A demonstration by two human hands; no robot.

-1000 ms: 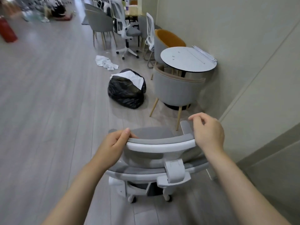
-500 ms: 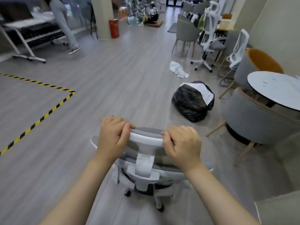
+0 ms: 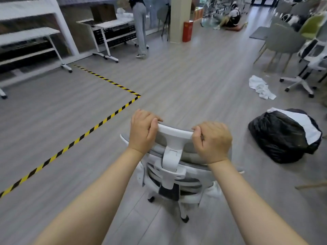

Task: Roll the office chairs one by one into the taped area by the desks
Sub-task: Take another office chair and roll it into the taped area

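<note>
1. Two white counters (image 3: 109,25) stand beyond the yellow-black tape (image 3: 99,123), far left.
2. Black rubbish bag (image 3: 281,137) lies right of the office chair (image 3: 174,167), which stands outside the tape.
3. Left grip (image 3: 143,132) and right grip (image 3: 212,143) curl over its headrest (image 3: 174,131), arms outstretched.

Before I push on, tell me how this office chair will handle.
The office chair should roll easily: its casters sit on smooth flooring. It may swivel off line, so the left hand and right hand gripping the headrest help steer. Pushed that high, it could tip if a caster catches.
</note>
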